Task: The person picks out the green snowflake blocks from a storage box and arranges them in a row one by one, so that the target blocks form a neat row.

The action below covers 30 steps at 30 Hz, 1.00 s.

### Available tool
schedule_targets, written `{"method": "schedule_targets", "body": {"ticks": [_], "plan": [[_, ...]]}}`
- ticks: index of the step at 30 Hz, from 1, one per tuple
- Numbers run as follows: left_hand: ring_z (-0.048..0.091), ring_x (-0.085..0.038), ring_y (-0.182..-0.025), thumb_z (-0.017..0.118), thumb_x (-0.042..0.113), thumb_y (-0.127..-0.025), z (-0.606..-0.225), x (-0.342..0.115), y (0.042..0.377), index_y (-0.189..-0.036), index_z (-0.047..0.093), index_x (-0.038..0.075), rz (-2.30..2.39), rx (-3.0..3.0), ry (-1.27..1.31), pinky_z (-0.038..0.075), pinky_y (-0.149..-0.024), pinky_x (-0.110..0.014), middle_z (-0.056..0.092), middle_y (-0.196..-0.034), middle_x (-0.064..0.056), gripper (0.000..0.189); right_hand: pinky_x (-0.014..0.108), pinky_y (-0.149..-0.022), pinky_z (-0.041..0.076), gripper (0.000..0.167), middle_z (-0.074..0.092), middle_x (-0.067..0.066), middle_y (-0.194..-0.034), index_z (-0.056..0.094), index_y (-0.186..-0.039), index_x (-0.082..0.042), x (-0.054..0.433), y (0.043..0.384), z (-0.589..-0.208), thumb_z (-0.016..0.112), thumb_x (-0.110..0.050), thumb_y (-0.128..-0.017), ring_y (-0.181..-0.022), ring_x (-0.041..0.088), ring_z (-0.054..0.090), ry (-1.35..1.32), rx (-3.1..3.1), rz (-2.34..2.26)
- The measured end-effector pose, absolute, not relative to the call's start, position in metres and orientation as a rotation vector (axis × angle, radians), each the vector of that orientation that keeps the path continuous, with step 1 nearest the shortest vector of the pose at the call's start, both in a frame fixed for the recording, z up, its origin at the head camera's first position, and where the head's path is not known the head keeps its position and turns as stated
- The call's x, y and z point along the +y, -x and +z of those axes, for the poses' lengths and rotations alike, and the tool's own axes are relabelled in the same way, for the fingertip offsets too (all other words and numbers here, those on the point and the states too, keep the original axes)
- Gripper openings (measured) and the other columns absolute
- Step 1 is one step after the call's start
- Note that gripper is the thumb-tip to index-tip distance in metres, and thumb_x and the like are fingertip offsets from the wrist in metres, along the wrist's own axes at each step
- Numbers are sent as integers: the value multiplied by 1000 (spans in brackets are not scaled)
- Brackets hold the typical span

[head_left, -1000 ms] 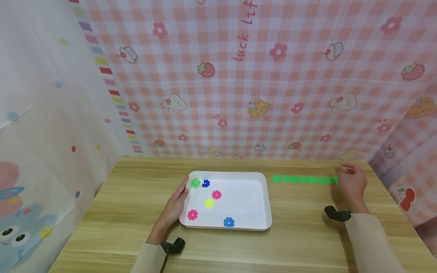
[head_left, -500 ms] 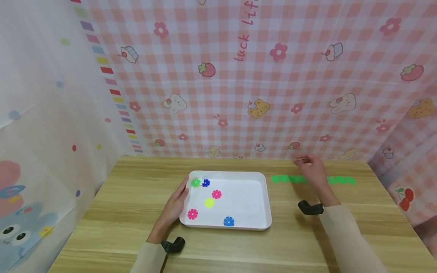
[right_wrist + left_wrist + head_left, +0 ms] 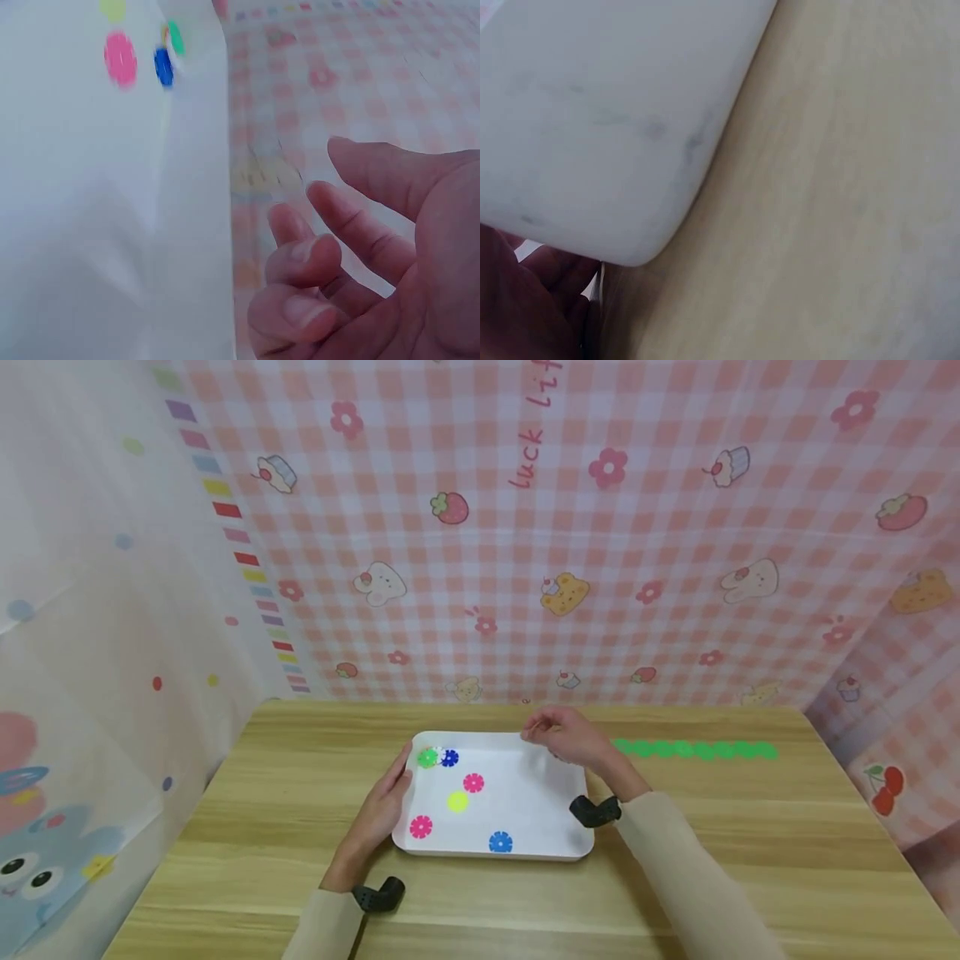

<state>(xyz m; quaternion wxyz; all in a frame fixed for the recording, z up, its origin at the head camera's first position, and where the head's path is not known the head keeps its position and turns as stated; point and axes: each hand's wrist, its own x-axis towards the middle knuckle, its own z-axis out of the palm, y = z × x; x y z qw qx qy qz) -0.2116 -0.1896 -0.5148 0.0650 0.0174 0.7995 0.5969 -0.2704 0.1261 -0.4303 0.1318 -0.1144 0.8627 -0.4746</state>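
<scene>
A white tray (image 3: 536, 806) lies on the table with several notched plastic discs in it. Inside are a green disc (image 3: 427, 757), a dark blue disc (image 3: 449, 758), two pink ones, a yellow disc (image 3: 457, 802) and a blue disc (image 3: 500, 842). My left hand (image 3: 381, 806) holds the tray's left side; its fingertips are partly hidden in the left wrist view. Over the far right part of the tray hovers my right hand (image 3: 573, 739), fingers loosely bent. Nothing shows between thumb and fingers in the right wrist view (image 3: 360, 255).
Right of the tray, a straight row of green discs (image 3: 705, 749) lies along the back of the wooden table (image 3: 750, 827); my right forearm passes in front of it. A pink checked cloth (image 3: 480, 568) hangs behind the table.
My right hand has travelled left, from the right end of the green row to above the tray's far edge. My left hand stays on the tray.
</scene>
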Motion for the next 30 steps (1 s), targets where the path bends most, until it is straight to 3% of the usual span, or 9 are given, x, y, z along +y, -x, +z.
{"method": "schedule_targets", "body": {"ticks": [9, 20, 30], "plan": [[7, -20, -153, 29, 23, -109, -512, -191, 213, -160, 19, 27, 1793, 2413, -46, 5, -124, -44, 14, -166, 3, 51, 25, -57, 48, 18, 62, 6, -99, 69, -108, -13, 64, 272, -436, 70, -24, -93, -82, 33, 61, 404, 2406, -1310], [9, -21, -153, 30, 24, -109, -513, -190, 214, -159, 21, 29, 1798, 2401, -26, 7, -124, -46, 16, -166, 1, 51, 30, -63, 55, 28, 62, 7, -101, 66, -120, -12, 20, 276, -459, 69, -22, -94, -80, 24, 61, 391, 2367, -1306], [12, -23, -152, 32, 23, -109, -514, -190, 211, -159, 22, 26, 1833, 2383, -84, 11, -124, -47, 16, -166, -1, 51, 25, -56, 47, 36, 60, 5, -95, 64, -127, -15, -5, 275, -478, 70, -23, -93, -68, 16, 55, 380, 2421, -1282]]}}
